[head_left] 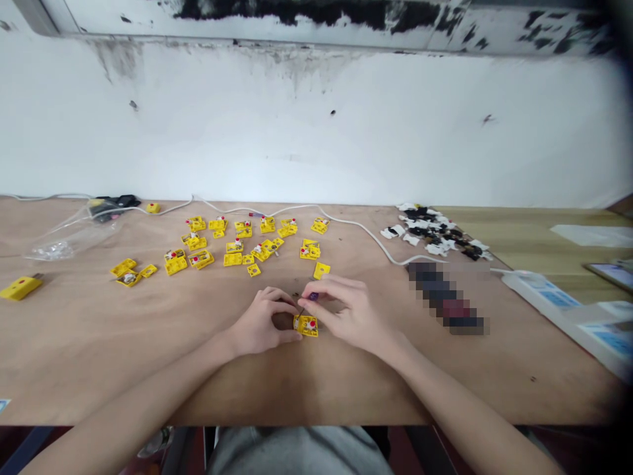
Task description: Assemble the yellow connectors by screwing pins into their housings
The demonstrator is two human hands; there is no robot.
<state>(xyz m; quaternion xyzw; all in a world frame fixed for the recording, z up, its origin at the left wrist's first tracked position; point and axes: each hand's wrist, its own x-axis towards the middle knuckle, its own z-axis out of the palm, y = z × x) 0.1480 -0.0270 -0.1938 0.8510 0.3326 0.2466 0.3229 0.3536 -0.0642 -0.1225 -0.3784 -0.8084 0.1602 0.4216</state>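
Observation:
On the table in front of me lies a small yellow plastic housing (309, 326), its inside showing white parts and a red button. My left hand (263, 322) grips its left end between thumb and fingers. In my right hand (349, 310), thumb and fingertips pinch the purple handle of a small screwdriver (313, 297), whose thin shaft slants down to the housing's left part. The screwdriver's tip is too small to make out. Just beyond my right hand rests a flat yellow cover (321, 270).
Several opened yellow housings (268, 225) lie in loose rows farther back. A pile of black and white parts (435, 231) sits at the back right, near a white cable (366, 227) and a power strip (539, 290). A clear plastic bag (74, 231) and yellow plug-like block (20, 287) are left.

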